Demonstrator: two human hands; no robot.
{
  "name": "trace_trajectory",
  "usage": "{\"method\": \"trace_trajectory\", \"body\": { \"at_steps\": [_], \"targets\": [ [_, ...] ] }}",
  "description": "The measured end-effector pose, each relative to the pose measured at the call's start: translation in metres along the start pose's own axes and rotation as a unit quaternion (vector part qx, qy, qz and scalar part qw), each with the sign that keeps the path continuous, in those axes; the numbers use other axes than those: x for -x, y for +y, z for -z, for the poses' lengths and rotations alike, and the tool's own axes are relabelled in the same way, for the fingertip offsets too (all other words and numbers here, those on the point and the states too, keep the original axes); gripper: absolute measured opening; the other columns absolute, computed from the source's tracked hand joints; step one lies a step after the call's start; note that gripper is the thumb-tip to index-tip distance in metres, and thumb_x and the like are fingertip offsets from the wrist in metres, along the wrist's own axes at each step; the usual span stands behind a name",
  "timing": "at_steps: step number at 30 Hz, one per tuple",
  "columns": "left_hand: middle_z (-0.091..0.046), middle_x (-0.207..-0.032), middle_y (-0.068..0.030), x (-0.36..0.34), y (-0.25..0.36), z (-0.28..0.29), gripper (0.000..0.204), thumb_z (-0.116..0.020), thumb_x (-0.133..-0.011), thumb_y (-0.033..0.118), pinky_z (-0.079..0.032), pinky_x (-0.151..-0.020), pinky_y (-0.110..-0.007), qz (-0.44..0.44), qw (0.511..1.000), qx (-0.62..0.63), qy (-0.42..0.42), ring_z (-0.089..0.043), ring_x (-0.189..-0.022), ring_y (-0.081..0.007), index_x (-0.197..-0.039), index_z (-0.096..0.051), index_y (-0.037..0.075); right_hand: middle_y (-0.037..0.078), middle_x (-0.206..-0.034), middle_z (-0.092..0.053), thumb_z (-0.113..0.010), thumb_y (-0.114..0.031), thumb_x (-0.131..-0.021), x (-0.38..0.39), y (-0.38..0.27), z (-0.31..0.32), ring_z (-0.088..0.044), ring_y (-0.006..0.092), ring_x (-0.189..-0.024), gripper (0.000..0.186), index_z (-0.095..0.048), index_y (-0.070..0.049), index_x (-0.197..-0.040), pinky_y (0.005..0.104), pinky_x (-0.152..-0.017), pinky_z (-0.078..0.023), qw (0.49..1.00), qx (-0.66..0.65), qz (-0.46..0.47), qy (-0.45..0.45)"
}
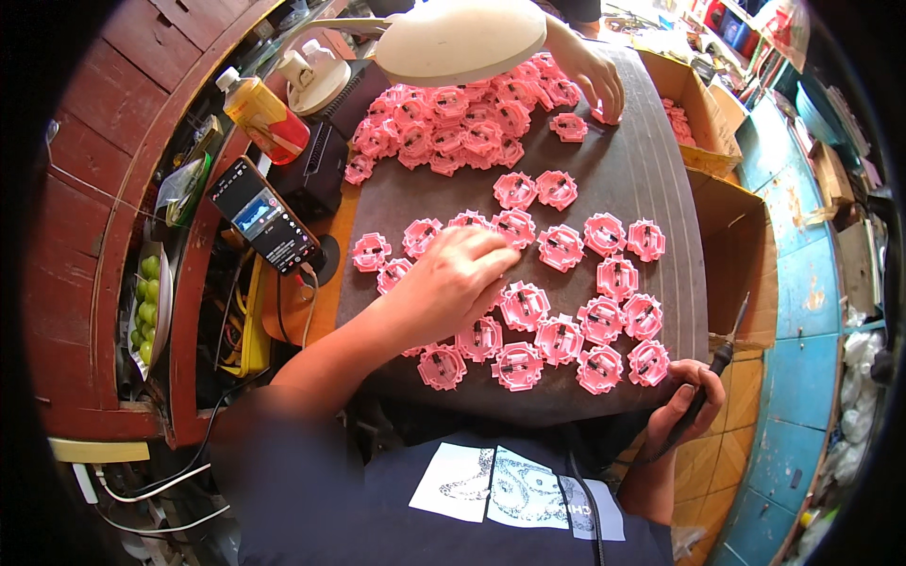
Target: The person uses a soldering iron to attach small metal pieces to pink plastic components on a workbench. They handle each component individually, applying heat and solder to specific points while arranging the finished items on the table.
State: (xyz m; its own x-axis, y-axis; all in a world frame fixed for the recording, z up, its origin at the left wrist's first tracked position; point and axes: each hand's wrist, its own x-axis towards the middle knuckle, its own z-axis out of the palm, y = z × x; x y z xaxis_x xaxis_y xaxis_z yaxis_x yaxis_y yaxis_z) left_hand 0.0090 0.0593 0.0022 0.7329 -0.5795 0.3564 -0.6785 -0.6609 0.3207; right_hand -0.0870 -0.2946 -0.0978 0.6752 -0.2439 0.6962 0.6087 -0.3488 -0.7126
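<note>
Pink plastic parts (561, 247), each with small dark and metal pieces in its middle, lie spread over the dark work surface (661, 311). My left hand (460, 274) is among them, its fingers bent and drawn together just below one pink part (514, 228). Whatever the fingertips grip is hidden beneath them. At the near right corner my right hand (696, 401) is closed around the dark handle of a soldering iron (723, 355), whose thin tip points up and away from me. The iron's tip is apart from all the parts.
A large heap of pink parts (444, 127) sits at the back under a white lamp head (462, 42). Another person's hand (596, 83) touches a pink piece there. Cardboard boxes (731, 245) stand along the right. A phone (264, 217) and a bottle (264, 118) are at the left.
</note>
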Motion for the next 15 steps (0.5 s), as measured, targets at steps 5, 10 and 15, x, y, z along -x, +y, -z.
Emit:
{"method": "trace_trajectory", "body": {
  "at_steps": [5, 10, 15],
  "targets": [
    [-0.063, -0.135, -0.0145, -0.021, -0.003, -0.012, 0.032, -0.068, -0.098, 0.015, -0.043, -0.109, -0.049, 0.006, 0.996, -0.082, -0.022, -0.059, -0.126, -0.035, -0.129, -0.067, 0.004, 0.017, -0.1, -0.068, -0.054, -0.021, -0.109, -0.001, -0.002, -0.004, -0.065, 0.0234, -0.091, 0.032, -0.05, 0.0, -0.134, 0.0342, -0.08, -0.055, 1.0, 0.004, -0.002, 0.009],
    [-0.065, -0.135, -0.0141, -0.017, 0.002, -0.006, 0.03, -0.067, -0.1, 0.015, -0.043, -0.108, -0.049, 0.012, 0.999, -0.025, -0.046, -0.062, -0.123, -0.0334, -0.129, -0.068, 0.006, 0.017, -0.1, -0.068, -0.055, -0.021, -0.109, 0.0, 0.0, -0.002, -0.065, 0.0229, -0.09, 0.03, -0.051, 0.0, -0.131, 0.0334, -0.078, -0.055, 1.0, 0.006, -0.002, 0.013],
    [-0.065, -0.131, -0.014, -0.052, 0.007, -0.031, 0.028, -0.066, -0.099, 0.013, -0.044, -0.106, -0.047, -0.04, 0.999, -0.022, -0.028, -0.063, -0.125, -0.0323, -0.127, -0.068, 0.008, 0.017, -0.1, -0.068, -0.054, -0.02, -0.109, 0.0, -0.001, -0.003, -0.065, 0.023, -0.09, 0.03, -0.05, 0.0, -0.132, 0.0336, -0.079, -0.055, 1.0, -0.004, -0.003, 0.014]
  ]
}}
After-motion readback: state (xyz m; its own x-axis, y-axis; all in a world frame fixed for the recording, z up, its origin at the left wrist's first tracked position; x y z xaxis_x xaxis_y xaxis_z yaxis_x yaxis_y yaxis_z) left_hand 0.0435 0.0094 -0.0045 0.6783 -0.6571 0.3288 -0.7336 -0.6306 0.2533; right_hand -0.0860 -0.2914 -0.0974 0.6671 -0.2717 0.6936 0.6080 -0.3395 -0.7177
